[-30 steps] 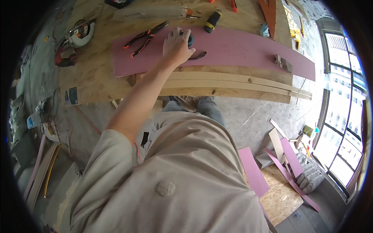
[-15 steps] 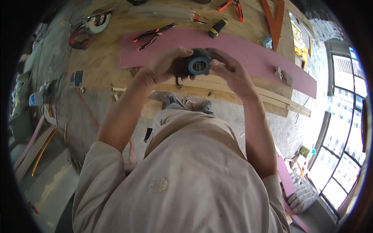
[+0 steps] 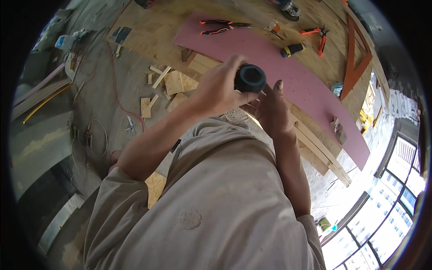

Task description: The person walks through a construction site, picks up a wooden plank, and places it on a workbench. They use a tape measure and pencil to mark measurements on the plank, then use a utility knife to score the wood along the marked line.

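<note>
A black tape measure (image 3: 250,78) with a blue ring on its face is held up in front of me, over the near edge of the workbench. My left hand (image 3: 219,89) is closed around its left side, thumb below it. Just to the right and lower, my right hand (image 3: 278,112) has its thumb stretched up, away from the tape measure. Its other fingers point left under the tape measure and are partly blurred; I see nothing in them. Behind both hands lies a long pink board (image 3: 310,85) on the plywood bench.
On the pink board lie long-nose pliers (image 3: 225,27), a yellow-and-black handle (image 3: 293,50) and a small wooden block plane (image 3: 338,130). Red-handled pliers (image 3: 320,38) and an orange triangular frame (image 3: 355,63) are farther right. Wood offcuts (image 3: 177,84) and a red cord (image 3: 118,96) lie on the floor.
My view has turned, so the bench now slants down to the right. The right hand has come off the tape measure and dropped lower; the left hand still holds it, tilted.
</note>
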Demonstrator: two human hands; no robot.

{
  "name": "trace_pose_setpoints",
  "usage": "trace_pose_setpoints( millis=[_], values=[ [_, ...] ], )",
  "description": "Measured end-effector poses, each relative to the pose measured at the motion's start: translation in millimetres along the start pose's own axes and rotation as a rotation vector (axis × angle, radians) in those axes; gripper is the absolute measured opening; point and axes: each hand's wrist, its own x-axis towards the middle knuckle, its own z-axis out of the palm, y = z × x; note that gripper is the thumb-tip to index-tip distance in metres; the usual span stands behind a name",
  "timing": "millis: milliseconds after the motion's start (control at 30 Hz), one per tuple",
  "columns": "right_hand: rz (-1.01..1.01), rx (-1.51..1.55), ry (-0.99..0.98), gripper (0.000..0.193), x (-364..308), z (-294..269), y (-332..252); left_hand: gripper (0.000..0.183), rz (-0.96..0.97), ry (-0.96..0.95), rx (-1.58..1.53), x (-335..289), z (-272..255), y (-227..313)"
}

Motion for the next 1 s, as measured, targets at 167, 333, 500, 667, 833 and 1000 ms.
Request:
trace_pose_setpoints(
  millis=[167, 333, 500, 667, 833, 1000],
  values=[
    [-0.001, 0.034, -0.042, 0.044, -7.8, -2.5, -2.0, 0.065, 0.289, 0.034, 0.303, -11.9, -8.4, 30.3],
    [-0.076, -0.109, 0.123, 0.042, -17.4, -22.3, -2.7, 0.027, -0.426, -0.347, 0.015, -57.4, -31.2, 11.0],
    [-0.124, 0.007, 0.033, 0.046, -23.0, -29.5, -8.1, 0.022, -0.451, -0.431, 0.057, -109.4, -5.2, -27.0],
    [-0.100, 0.119, -0.003, 0.047, -18.0, -37.0, -8.8, 0.025, -0.324, -0.554, 0.046, -89.6, 0.7, -31.3],
    [-0.079, 0.074, -0.005, 0.045, -10.3, -35.4, -7.0, 0.027, -0.315, -0.772, 0.113, -67.8, -7.5, -13.8],
    [-0.046, -0.049, 0.005, 0.043, -6.7, -29.3, -2.3, 0.029, -0.335, -0.714, 0.430, -66.6, 14.8, -19.6]
  ],
)
